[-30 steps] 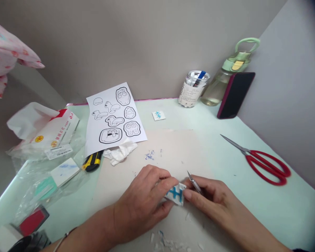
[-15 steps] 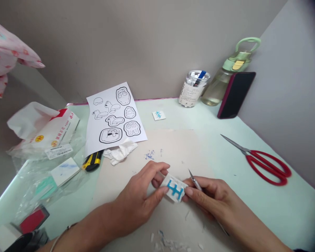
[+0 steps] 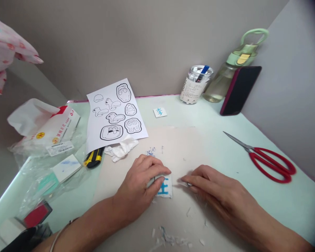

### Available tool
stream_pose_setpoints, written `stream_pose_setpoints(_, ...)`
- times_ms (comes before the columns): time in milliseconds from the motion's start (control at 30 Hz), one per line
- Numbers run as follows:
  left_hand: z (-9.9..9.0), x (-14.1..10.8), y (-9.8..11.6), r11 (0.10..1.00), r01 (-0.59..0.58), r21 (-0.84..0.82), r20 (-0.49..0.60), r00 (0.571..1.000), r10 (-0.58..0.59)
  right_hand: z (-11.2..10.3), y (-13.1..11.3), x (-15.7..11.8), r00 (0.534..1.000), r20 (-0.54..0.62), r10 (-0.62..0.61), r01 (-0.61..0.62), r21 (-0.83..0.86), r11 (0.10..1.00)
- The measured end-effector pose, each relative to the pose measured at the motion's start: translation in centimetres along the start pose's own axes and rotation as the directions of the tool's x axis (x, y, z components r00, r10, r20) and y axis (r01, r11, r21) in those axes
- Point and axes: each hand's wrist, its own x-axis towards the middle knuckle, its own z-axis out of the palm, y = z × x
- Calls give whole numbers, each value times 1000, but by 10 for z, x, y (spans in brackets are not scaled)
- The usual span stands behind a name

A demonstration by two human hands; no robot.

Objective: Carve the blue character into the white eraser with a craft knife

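Note:
A small white block (image 3: 168, 191) with a raised blue character lies flat on the beige work mat (image 3: 131, 224). My left hand (image 3: 140, 189) closes its thumb and fingers on the block's left side, hiding part of the character. Just to the right, apart from the block, my right hand (image 3: 215, 192) is closed around a slim metal craft knife (image 3: 189, 184). Its blade end is smeared by motion and points toward the block. White shavings (image 3: 170, 239) are scattered on the mat nearer to me.
Red-handled scissors (image 3: 267, 159) lie at the right. A phone (image 3: 240, 91), bottle (image 3: 225, 77) and jar (image 3: 195, 85) stand behind. Toward the left are a printed sheet (image 3: 112, 112), crumpled tissue (image 3: 120, 148), yellow-black cutter (image 3: 93, 158), tissue pack (image 3: 55, 122) and red ink pad (image 3: 36, 214).
The block has gone from being held tilted up between both hands to lying flat under my left fingers. My right hand has let go of it and turned the knife toward it.

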Motion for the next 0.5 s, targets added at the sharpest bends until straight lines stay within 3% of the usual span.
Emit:
stream_pose_setpoints(100,-8,2,0,998,46,-44,81,996,-42,3,0,1,997,-2,-72,71,-98,993)
stream_pose_setpoints(233,-19,6,-5,994,68,-91,208,977,-48,6,-3,2,990,-81,-113,104,-101,989)
stream_pose_setpoints(500,-12,6,-8,999,39,7,157,987,-39,9,-5,6,975,-101,-198,183,-146,972)
